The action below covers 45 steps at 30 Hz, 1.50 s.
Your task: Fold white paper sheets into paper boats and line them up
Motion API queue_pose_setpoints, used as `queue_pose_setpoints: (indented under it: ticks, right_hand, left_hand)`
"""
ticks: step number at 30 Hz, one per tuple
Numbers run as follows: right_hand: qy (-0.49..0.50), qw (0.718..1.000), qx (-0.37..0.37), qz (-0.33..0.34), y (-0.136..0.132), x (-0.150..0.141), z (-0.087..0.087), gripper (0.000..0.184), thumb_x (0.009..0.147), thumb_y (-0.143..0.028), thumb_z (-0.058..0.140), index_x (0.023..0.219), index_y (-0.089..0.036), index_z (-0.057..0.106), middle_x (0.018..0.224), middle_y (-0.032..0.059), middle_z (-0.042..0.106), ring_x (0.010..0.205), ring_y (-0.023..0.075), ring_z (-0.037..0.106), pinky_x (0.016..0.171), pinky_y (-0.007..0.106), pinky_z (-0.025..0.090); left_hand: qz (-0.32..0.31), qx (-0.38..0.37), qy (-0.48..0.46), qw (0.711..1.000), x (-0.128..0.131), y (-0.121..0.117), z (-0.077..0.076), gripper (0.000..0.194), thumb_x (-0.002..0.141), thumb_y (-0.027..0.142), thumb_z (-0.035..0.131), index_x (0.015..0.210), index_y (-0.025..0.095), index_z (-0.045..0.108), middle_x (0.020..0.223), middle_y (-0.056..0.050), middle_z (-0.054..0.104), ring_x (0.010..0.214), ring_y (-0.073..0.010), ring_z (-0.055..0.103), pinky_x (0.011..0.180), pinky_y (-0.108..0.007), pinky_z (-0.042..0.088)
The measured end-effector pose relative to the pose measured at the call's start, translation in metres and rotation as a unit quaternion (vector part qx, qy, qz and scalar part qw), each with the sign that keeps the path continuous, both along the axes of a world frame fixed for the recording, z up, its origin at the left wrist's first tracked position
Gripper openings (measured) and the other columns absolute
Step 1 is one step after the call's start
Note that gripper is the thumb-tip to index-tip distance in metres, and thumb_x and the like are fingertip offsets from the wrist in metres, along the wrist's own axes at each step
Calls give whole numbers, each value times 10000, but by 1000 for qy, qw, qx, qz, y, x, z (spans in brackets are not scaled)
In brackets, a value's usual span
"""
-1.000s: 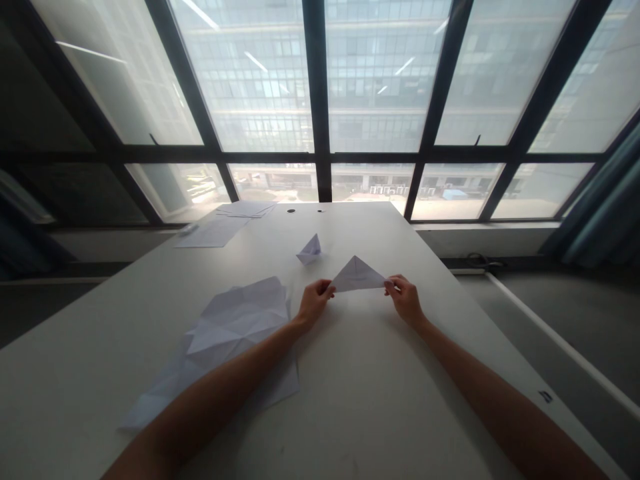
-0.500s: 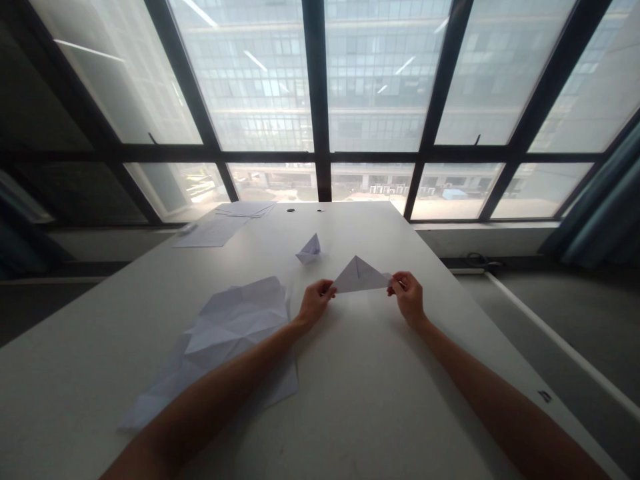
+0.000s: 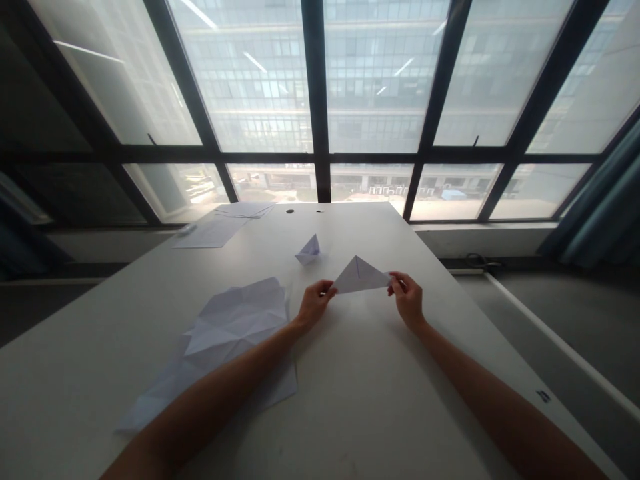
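A folded paper triangle (image 3: 357, 277), white with a dark line down from its peak, is held up over the table between my two hands. My left hand (image 3: 315, 301) pinches its left corner. At the right corner, the fingers of my right hand (image 3: 407, 297) are closed on the paper. Beyond the triangle, a small folded paper boat (image 3: 309, 251) stands on the table. Creased white sheets (image 3: 240, 317) lie on the left, partly hidden by my left forearm.
The white table (image 3: 370, 387) stretches toward tall windows with dark frames. More papers (image 3: 207, 233) rest at its far left, and dark round spots (image 3: 290, 211) show near the far edge. A small dark mark (image 3: 543, 397) is near the right edge. Beyond that edge runs a pale pipe (image 3: 555, 340).
Hardly anything differs. My hands keep their grip on both corners of the triangle, and a slight shift of the whole view is all that shows.
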State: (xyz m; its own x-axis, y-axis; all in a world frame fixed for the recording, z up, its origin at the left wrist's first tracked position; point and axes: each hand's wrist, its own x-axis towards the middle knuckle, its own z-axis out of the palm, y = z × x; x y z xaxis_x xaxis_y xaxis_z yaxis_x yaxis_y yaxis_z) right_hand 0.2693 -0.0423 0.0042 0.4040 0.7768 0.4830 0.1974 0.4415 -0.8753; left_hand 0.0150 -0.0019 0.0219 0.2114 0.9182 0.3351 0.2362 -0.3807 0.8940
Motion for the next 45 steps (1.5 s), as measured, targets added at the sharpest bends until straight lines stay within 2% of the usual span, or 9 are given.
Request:
queue_pose_setpoints:
  ticks: [3,7,12,22,29,32,36,40,45]
  right_hand:
    - [-38,999,-20,-4,-1,0,0,303,837,-356,628,1067,-165,673,779,24,629,634,142,582,545,261,486]
    - [-77,996,-15,-39,0,1,0,243,808,-402,659,872,-172,703,1045,91,622,812,174,603,583,256,493]
    - [-35,999,-26,5,4,3,-6,258,801,-423,662,849,-170,681,822,50,674,751,180,615,685,306,515]
    - [10,999,-52,12,8,5,-7,235,752,-362,638,870,-160,657,696,19,649,606,155,573,590,278,471]
    - [-233,964,-115,-50,6,14,-13,227,786,-218,518,978,-170,628,685,11,637,626,171,591,624,272,440]
    - [-347,923,-153,-63,6,14,-14,242,792,-152,497,992,-185,629,747,28,650,691,178,598,664,271,427]
    - [-431,886,-146,-86,5,12,-12,201,820,-134,504,953,-186,647,815,62,648,800,202,591,743,288,424]
    - [-432,891,-134,-38,2,5,-7,192,835,-135,517,958,-194,654,838,52,651,837,194,591,793,287,430]
    - [-440,889,-130,-14,-2,-3,-3,206,851,-142,522,993,-198,661,873,53,660,897,202,584,837,299,433]
  left_hand:
    - [6,1,-3,1000,0,-1,1,248,784,366,650,889,153,720,845,-55,736,775,-201,656,693,-288,495]
    - [7,1,-1,1000,0,-2,3,253,787,381,649,874,154,719,827,-52,729,765,-199,647,684,-285,491]
    - [-6,-11,-4,1000,0,-4,4,279,799,417,647,842,148,711,808,-49,713,752,-190,634,687,-278,480]
    - [-13,-21,24,999,-1,4,-5,316,836,389,577,953,126,706,813,-59,697,727,-185,616,664,-272,451]
    - [-113,98,247,957,-1,-8,-3,500,836,239,549,1334,203,529,677,26,621,614,-156,564,694,-277,433]
    - [-132,171,355,910,-3,-16,6,495,812,242,596,1307,237,569,833,-39,670,815,-223,618,863,-362,425]
    - [-127,230,355,897,-3,-20,14,471,814,224,595,1284,246,587,1196,-100,618,1115,-277,552,991,-417,387]
    - [-176,253,323,895,-1,-21,15,451,898,193,492,1339,266,546,1404,-75,517,1313,-249,440,1096,-413,331]
    - [-276,233,397,844,-2,-21,6,549,961,316,469,1495,338,342,1568,-33,315,1461,-280,224,1178,-503,160]
